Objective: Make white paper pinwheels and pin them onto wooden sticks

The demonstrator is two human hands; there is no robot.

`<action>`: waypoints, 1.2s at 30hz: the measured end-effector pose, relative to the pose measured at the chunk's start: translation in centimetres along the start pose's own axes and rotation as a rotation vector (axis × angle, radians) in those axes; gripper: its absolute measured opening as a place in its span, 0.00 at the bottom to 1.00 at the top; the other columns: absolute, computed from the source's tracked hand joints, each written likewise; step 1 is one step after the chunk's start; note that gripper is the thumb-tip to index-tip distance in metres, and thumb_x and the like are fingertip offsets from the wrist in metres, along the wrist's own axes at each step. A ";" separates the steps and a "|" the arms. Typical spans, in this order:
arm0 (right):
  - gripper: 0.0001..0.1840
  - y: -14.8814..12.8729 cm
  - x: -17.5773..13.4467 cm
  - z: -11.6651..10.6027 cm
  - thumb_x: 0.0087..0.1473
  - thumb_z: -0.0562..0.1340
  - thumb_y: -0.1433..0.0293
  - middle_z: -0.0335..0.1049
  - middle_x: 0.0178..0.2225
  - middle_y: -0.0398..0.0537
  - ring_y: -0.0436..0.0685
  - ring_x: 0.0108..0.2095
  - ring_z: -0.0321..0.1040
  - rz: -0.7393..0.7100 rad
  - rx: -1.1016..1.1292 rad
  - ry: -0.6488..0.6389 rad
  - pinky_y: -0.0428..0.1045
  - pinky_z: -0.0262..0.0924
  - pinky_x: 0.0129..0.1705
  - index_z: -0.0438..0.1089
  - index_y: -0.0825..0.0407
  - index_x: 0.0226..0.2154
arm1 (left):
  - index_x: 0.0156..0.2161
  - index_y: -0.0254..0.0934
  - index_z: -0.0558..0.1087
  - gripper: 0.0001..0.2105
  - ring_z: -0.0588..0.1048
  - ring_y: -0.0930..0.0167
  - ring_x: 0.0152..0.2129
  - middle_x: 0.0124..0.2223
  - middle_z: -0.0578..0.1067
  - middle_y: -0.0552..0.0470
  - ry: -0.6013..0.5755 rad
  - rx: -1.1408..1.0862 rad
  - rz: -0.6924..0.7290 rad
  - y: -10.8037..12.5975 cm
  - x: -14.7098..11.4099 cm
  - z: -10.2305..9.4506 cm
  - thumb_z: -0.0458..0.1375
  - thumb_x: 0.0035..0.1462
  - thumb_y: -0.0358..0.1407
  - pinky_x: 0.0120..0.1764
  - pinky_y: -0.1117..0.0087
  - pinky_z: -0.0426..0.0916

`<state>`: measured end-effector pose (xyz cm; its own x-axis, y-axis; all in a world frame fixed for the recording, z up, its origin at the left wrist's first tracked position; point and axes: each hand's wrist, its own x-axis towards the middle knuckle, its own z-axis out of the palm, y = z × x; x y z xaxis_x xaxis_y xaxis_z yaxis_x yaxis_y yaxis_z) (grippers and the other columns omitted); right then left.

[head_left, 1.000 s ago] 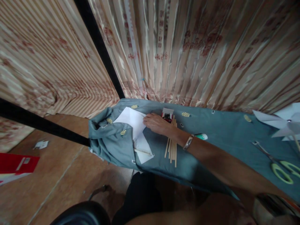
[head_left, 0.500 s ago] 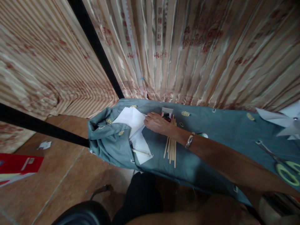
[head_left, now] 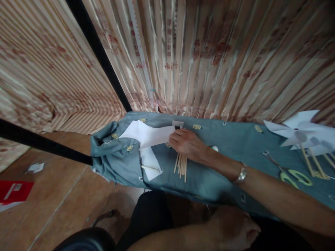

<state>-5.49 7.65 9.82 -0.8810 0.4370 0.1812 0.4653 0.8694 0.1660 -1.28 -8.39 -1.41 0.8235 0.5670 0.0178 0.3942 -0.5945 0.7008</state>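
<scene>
Pinching the white paper [head_left: 154, 136] by its right end over the desk [head_left: 230, 139], the right hand [head_left: 184, 143] had closed fingertips on a probably light, easily creased sheet, best held edgewise; the left hand's [head_left: 240, 226] grip was unclear.

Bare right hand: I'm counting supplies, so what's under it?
Thin pale wooden sticks run beneath the right hand; their near ends show, but their far ends are covered.

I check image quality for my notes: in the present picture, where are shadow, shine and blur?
Head view: deep shadow below the cloth's near edge; head view: shine on the bracelet; head view: left hand dim and soft-edged.
</scene>
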 end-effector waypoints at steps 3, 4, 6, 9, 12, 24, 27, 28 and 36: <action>0.15 1.4 -5.2 -1.3 0.64 0.53 0.71 0.77 0.36 0.53 0.60 0.40 0.72 0.224 0.110 0.195 0.55 0.64 0.46 0.74 0.53 0.34 | 0.36 0.39 0.76 0.07 0.78 0.69 0.35 0.39 0.81 0.53 0.028 0.003 -0.023 -0.1 -0.4 -0.6 0.55 0.60 0.32 0.36 0.73 0.70; 0.14 1.9 -7.2 -1.8 0.64 0.53 0.69 0.77 0.36 0.52 0.59 0.39 0.73 0.294 0.155 0.286 0.53 0.66 0.45 0.74 0.52 0.34 | 0.35 0.38 0.76 0.07 0.78 0.70 0.35 0.38 0.81 0.52 0.042 -0.001 -0.024 -0.1 -0.5 -0.9 0.55 0.60 0.32 0.37 0.73 0.70; 0.13 2.8 -11.1 -2.7 0.64 0.55 0.66 0.78 0.35 0.49 0.57 0.36 0.75 0.464 0.198 0.439 0.52 0.68 0.41 0.74 0.51 0.35 | 0.34 0.37 0.76 0.07 0.77 0.70 0.34 0.36 0.80 0.52 0.065 -0.015 -0.027 -0.2 -0.8 -1.3 0.55 0.60 0.30 0.37 0.74 0.69; 0.12 3.6 -16.5 -4.5 0.62 0.57 0.63 0.79 0.34 0.47 0.59 0.37 0.77 0.703 0.051 0.581 0.54 0.69 0.41 0.75 0.47 0.34 | 0.30 0.36 0.75 0.09 0.76 0.71 0.33 0.33 0.79 0.52 0.069 -0.013 -0.024 -0.1 -1.2 -1.6 0.55 0.60 0.29 0.37 0.75 0.68; 0.07 3.3 -20.6 -6.6 0.59 0.61 0.66 0.80 0.34 0.51 0.63 0.37 0.77 0.739 -0.150 0.655 0.57 0.70 0.40 0.75 0.47 0.37 | 0.37 0.35 0.77 0.08 0.77 0.70 0.35 0.36 0.80 0.50 0.084 -0.043 -0.002 0.2 -1.6 -1.7 0.55 0.60 0.29 0.40 0.73 0.69; 0.12 -3.1 -25.4 -0.3 0.59 0.58 0.75 0.78 0.39 0.55 0.62 0.40 0.74 0.572 0.111 0.478 0.58 0.67 0.43 0.74 0.51 0.43 | 0.56 0.38 0.69 0.21 0.66 0.58 0.57 0.59 0.69 0.42 0.756 0.352 -0.319 -6.3 -0.9 -11.5 0.58 0.56 0.29 0.59 0.50 0.63; 0.13 -5.0 -24.8 2.1 0.60 0.55 0.77 0.78 0.39 0.54 0.60 0.39 0.73 0.486 0.133 0.398 0.56 0.68 0.41 0.74 0.52 0.42 | 0.56 0.36 0.69 0.21 0.68 0.59 0.56 0.58 0.71 0.42 0.710 0.392 -0.387 -8.4 -0.6 -12.1 0.58 0.56 0.28 0.58 0.52 0.64; 0.13 -5.4 -24.6 2.5 0.60 0.55 0.77 0.78 0.38 0.53 0.59 0.37 0.73 0.462 0.128 0.383 0.55 0.68 0.40 0.74 0.52 0.41 | 0.53 0.36 0.71 0.19 0.71 0.61 0.52 0.54 0.74 0.44 0.682 0.391 -0.398 -8.9 -0.5 -12.3 0.56 0.56 0.27 0.57 0.54 0.66; 0.12 -6.4 -24.6 3.2 0.58 0.57 0.77 0.77 0.39 0.52 0.59 0.40 0.73 0.427 0.364 0.329 0.54 0.69 0.43 0.71 0.52 0.43 | 0.51 0.36 0.74 0.16 0.72 0.58 0.49 0.51 0.77 0.44 0.684 0.498 -0.457 -9.9 -0.5 -13.8 0.56 0.57 0.29 0.53 0.54 0.69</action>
<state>12.93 -7.97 1.21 -0.5258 0.7182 0.4558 0.6596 0.6826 -0.3147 -11.28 5.10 1.48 0.1935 0.9201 0.3404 0.8761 -0.3183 0.3622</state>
